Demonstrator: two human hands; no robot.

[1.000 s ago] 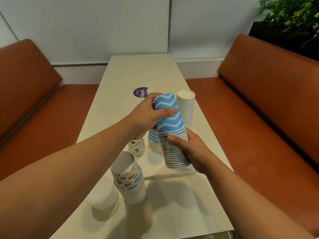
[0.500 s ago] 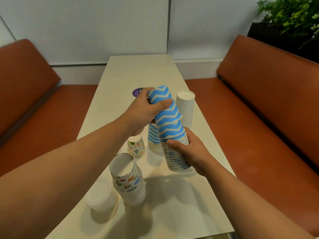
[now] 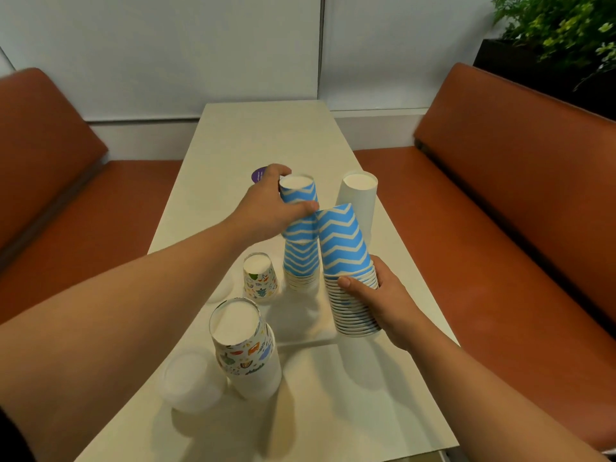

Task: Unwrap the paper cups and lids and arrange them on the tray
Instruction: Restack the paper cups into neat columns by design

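Note:
My right hand [image 3: 380, 300] grips a tall stack of upside-down blue zigzag cups [image 3: 346, 261] around its lower rims, just above the table. My left hand [image 3: 270, 208] holds a single blue zigzag cup [image 3: 298, 205], bottom up, over a shorter blue zigzag stack [image 3: 300, 265] standing on the table. A plain white cup stack [image 3: 358, 201] stands behind them. A small cup with colourful prints [image 3: 260, 276] and a taller printed stack [image 3: 245, 348] stand nearer to me. A stack of translucent lids [image 3: 191, 381] sits at the near left. No tray is visible.
The long white table [image 3: 266, 135] runs away from me, with a round purple sticker [image 3: 260, 175] behind my left hand. Orange bench seats [image 3: 500, 195] flank both sides. A potted plant [image 3: 560, 31] stands at the far right corner.
My left hand has pulled the top cup off the tall stack and carried it left, over the shorter blue stack. My right hand keeps its grip on the tall stack.

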